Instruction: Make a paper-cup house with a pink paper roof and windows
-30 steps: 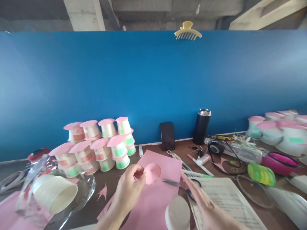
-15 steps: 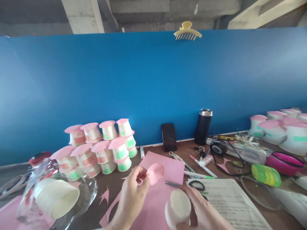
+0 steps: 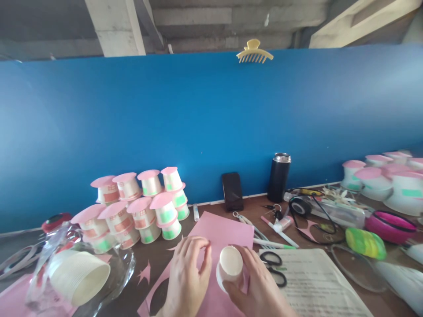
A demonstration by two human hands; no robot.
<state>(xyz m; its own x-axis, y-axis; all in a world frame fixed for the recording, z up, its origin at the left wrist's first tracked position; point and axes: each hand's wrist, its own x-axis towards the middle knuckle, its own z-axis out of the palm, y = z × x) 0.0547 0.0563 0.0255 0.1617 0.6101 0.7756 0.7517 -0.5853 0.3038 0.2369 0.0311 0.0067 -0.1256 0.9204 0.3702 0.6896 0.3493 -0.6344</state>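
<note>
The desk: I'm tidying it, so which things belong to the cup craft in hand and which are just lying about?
Likely in the job:
white cup, in the right hand's grip
pink sheet
scissors
pink-topped cups
nested cups

Likely just lying about:
phone
black flask
keys

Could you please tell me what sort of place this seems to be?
Probably a craft workspace: pink paper, black-handled scissors and stacked paper cups with pink tops sit before a blue partition.

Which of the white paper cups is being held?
The upside-down paper cup in the right hand: its raised base is bare white, whereas the stacked cups wear pink tops and the nested cups lie sideways.
</note>
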